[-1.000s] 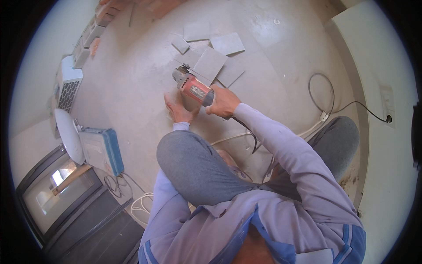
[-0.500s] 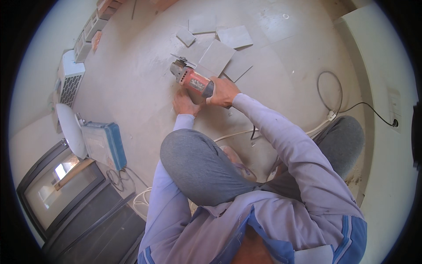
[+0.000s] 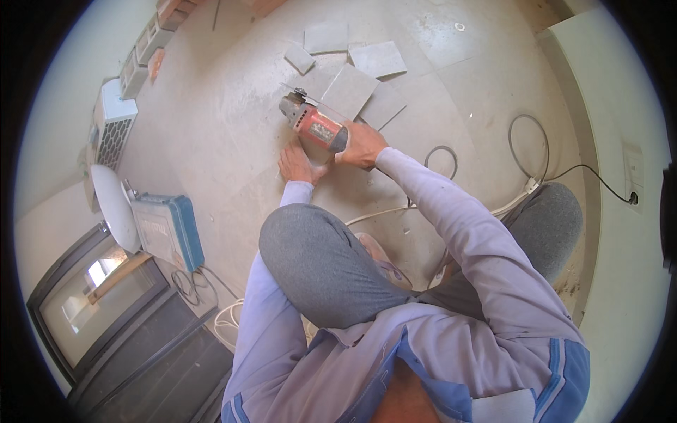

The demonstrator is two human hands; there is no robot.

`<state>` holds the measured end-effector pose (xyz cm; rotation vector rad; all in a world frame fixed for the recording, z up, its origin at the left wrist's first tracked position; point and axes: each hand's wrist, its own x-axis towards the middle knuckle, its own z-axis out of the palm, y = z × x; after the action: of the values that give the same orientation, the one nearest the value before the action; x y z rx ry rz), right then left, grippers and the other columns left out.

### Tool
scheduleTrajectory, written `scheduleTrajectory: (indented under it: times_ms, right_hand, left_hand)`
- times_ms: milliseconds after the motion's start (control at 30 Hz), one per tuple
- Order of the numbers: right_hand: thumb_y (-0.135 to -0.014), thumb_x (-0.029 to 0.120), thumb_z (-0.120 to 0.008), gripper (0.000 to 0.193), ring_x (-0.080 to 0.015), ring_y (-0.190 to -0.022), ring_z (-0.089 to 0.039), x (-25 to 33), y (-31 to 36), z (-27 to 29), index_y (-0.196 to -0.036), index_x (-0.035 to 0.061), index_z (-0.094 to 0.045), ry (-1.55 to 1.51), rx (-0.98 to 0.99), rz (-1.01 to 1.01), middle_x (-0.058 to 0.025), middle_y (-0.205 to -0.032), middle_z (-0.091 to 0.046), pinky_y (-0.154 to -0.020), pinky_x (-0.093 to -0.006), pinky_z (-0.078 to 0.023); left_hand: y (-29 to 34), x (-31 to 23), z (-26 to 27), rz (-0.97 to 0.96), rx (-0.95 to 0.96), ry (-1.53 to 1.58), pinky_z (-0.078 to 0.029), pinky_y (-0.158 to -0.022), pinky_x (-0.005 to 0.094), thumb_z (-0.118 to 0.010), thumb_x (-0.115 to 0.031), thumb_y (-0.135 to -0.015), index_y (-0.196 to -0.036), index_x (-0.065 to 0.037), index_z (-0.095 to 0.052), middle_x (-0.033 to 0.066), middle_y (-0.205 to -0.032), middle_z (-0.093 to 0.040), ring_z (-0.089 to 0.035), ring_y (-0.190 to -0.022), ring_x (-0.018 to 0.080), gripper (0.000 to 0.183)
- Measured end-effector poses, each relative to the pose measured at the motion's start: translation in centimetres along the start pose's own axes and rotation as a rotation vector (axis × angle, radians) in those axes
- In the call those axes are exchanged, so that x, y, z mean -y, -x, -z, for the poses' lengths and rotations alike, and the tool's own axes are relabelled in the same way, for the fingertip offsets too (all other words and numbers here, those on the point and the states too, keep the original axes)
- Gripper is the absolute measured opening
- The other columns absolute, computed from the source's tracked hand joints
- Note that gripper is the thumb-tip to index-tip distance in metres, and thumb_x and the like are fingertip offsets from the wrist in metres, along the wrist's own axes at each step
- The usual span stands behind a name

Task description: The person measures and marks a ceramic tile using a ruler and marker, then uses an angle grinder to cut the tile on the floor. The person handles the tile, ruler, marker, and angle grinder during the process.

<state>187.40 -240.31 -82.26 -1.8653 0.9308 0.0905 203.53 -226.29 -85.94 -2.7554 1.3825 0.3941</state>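
The right hand (image 3: 361,146) holds the grinder (image 3: 321,128), long axis slanting toward the floor's (image 3: 211,134) far-left edge; left hand's (image 3: 296,163) grip, close by, unclear.

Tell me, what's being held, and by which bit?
The right grip holds the red grinder by its dark rear end. Whether the left grip holds anything, I can't tell.

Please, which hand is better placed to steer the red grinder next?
Probably the right hand: its grip closes around the rear of the red grinder. The left hand is below the tool in the picture; what it touches is unclear.
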Motion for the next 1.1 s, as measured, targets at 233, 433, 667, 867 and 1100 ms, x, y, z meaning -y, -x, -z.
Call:
scheduleTrajectory:
  times_ms: [233, 433, 667, 867, 1100]
  right_hand:
    - [-0.062, 0.032, -0.075, 0.073, -0.0398, -0.105, -0.066, -0.2, -0.1, -0.1, -0.127, 0.0022, -0.06, -0.033, 0.032, -0.001, -0.0243, -0.114, -0.069, -0.094, -0.0437, -0.052]
    - [-0.062, 0.033, -0.075, 0.073, -0.0394, -0.106, -0.066, -0.4, -0.2, -0.1, -0.127, 0.0026, -0.06, -0.018, 0.016, 0.003, -0.0248, -0.115, -0.068, -0.094, -0.044, -0.052]
    - [-0.062, 0.034, -0.075, 0.076, -0.0398, -0.107, -0.065, -0.6, -0.2, -0.2, -0.129, 0.0028, -0.059, -0.023, 0.021, 0.005, -0.0254, -0.117, -0.068, -0.095, -0.044, -0.052]
    - [-0.061, 0.035, -0.075, 0.077, -0.0406, -0.107, -0.065, -0.3, 0.0, 0.0, -0.129, 0.0031, -0.058, -0.034, 0.029, 0.005, -0.0262, -0.116, -0.067, -0.095, -0.0445, -0.052]
    - [-0.061, 0.035, -0.075, 0.078, -0.0418, -0.107, -0.065, -0.5, -0.1, -0.2, -0.129, 0.003, -0.058, -0.017, 0.019, 0.006, -0.0271, -0.116, -0.067, -0.095, -0.0449, -0.051]
  left_hand:
    - [-0.1, 0.3, -0.1, 0.027, 0.061, -0.024, -0.037, -0.109, 0.0448, -0.086, -0.07, -0.054, -0.149, -0.007, -0.033, 0.0157, -0.14, -0.044, -0.044, -0.129, 0.0335, 0.126]
    - [-0.1, 0.2, 0.2, 0.038, 0.072, -0.061, -0.037, -0.108, 0.0453, -0.088, -0.066, -0.054, -0.148, -0.008, -0.034, 0.0156, -0.138, -0.046, -0.044, -0.128, 0.0342, 0.123]
    - [0.0, 0.1, 0.4, 0.029, 0.046, -0.014, -0.038, -0.107, 0.046, -0.089, -0.064, -0.055, -0.148, -0.008, -0.035, 0.015, -0.136, -0.047, -0.045, -0.127, 0.0343, 0.121]
    - [0.1, 0.4, -0.1, 0.009, 0.011, 0.01, -0.038, -0.107, 0.046, -0.09, -0.061, -0.055, -0.148, -0.008, -0.034, 0.0151, -0.136, -0.047, -0.045, -0.127, 0.0343, 0.12]
    - [0.0, 0.2, 0.0, 0.007, 0.004, -0.007, -0.038, -0.106, 0.0459, -0.09, -0.061, -0.055, -0.148, -0.007, -0.034, 0.0163, -0.135, -0.048, -0.046, -0.126, 0.0347, 0.121]
